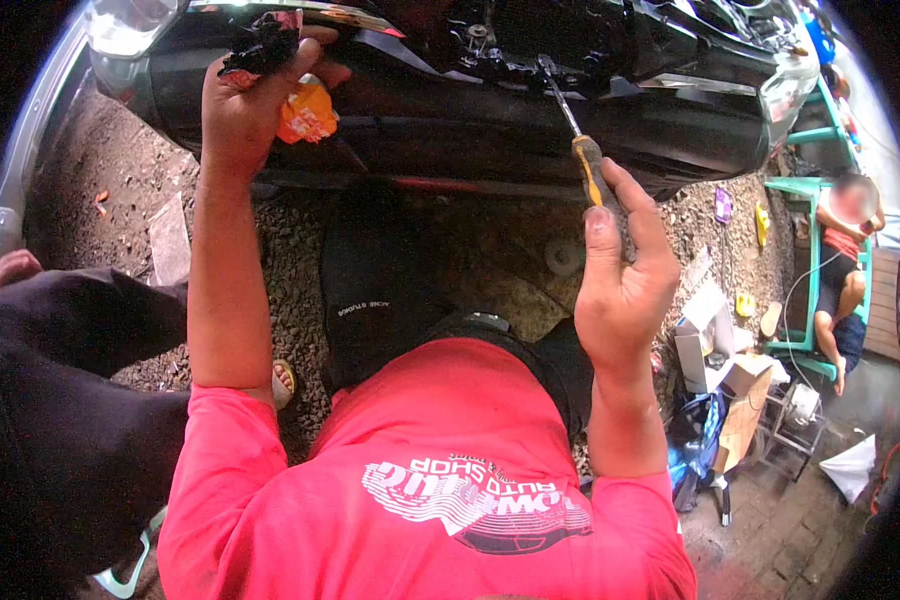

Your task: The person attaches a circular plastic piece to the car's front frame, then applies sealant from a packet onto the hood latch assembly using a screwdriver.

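My right hand (625, 265) is wrapped round the black-and-yellow handle of a screwdriver (568, 110). Its metal shaft points up and away, with the tip among shiny dark parts at the front of a black car (390, 130). On the left, my left hand (245, 115) is closed round a crumpled, dark, greasy-looking bundle (262, 48) with pink-red edges, just before the car's bumper. A crumpled orange piece (308, 110) shows below those fingers; whether it is part of the same bundle I cannot tell.
Another person's dark-clothed legs (80, 350) are close on my left. At right, a person sits on a green chair (800, 190). Nearby are an open white box (703, 335), a cardboard piece (742, 415) and a metal reel (798, 408). Gravel (290, 250) lies under the car.
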A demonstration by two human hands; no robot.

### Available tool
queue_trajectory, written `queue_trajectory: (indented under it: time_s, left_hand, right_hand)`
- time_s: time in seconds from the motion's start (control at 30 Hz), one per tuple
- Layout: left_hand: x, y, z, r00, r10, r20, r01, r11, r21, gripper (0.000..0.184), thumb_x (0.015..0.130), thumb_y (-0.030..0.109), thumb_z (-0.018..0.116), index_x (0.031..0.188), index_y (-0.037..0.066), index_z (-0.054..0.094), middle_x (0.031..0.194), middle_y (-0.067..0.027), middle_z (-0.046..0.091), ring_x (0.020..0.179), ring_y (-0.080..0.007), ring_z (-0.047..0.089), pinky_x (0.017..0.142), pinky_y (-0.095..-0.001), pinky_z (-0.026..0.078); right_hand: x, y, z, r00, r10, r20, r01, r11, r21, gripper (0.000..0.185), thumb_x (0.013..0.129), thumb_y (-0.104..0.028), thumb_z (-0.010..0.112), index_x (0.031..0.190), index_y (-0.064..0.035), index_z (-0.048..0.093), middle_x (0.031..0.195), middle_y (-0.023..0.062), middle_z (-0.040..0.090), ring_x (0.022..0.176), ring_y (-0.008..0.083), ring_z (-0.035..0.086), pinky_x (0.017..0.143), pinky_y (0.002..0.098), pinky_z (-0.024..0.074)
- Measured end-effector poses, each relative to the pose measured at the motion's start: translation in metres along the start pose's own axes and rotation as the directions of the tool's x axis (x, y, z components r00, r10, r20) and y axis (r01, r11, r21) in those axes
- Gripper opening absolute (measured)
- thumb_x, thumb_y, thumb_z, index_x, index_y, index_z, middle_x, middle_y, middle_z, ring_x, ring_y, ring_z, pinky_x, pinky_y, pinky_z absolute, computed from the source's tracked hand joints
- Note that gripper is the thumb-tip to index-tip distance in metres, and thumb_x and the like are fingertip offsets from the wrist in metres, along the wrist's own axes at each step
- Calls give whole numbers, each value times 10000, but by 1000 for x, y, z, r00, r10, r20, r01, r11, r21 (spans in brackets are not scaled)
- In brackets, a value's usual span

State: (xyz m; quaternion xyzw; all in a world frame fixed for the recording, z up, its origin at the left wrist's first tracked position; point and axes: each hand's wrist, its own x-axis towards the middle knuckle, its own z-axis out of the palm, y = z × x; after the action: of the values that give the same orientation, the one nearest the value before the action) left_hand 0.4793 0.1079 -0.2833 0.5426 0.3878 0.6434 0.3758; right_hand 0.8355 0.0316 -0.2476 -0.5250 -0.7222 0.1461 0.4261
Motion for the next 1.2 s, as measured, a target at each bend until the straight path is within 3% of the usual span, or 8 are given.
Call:
queue_trajectory:
  time_s: [0.03,0.23,0.43,0.67,0.73,1.0,1.2]
  left_hand:
    - [1,0,-1,1000,-2,3,2,1000,1,236,988,100,699,1178,-40,698,1067,-127,752,874,-256,771,713,-350,639]
    - [-1,3,3,999,-28,-19,29,999,30,239,984,106,708,1170,-43,702,1035,-120,752,869,-258,771,705,-352,639]
    - [-1,2,2,999,-35,-42,36,999,30,237,980,104,712,1164,-45,700,1030,-118,751,864,-258,771,708,-355,640]
    - [-1,4,4,997,-56,-47,55,998,-5,221,978,90,710,1163,-31,698,1054,-121,753,869,-254,769,718,-354,637]
    - [-1,4,3,998,-53,-34,52,999,-9,222,978,86,708,1166,-31,697,1057,-120,753,870,-254,768,721,-353,636]
    - [0,0,3,998,-36,-47,34,999,-36,212,980,86,704,1156,-31,704,1040,-113,755,863,-247,769,735,-349,636]
    - [-1,3,6,999,9,-49,-6,998,56,200,976,94,713,1134,-27,715,1023,-108,759,852,-234,767,730,-346,640]
  right_hand:
    - [2,1,2,996,-91,-26,91,996,-3,332,962,-66,630,1286,-15,676,1087,181,725,955,328,711,875,390,546]
    - [7,-13,-2,989,-131,71,145,962,-233,398,881,-6,675,1263,-112,706,980,139,653,826,326,674,765,428,549]
    - [18,-17,-5,964,-205,169,260,863,-433,380,843,-36,703,1209,-138,724,992,118,602,878,331,653,725,436,548]
    - [36,-23,-5,931,-274,239,360,784,-505,362,806,-50,714,1150,-162,733,989,115,549,871,325,628,704,450,543]
    - [41,-24,-5,928,-294,227,372,758,-536,432,805,13,687,1189,-175,754,1016,116,585,890,328,653,742,424,535]
    - [33,-31,-28,933,-323,157,359,831,-424,424,848,80,687,1198,-145,765,996,140,578,855,296,620,747,370,511]
    - [-1,-25,-36,974,-198,114,222,936,-272,539,814,152,652,1295,-81,716,1003,134,560,910,259,574,797,331,494]
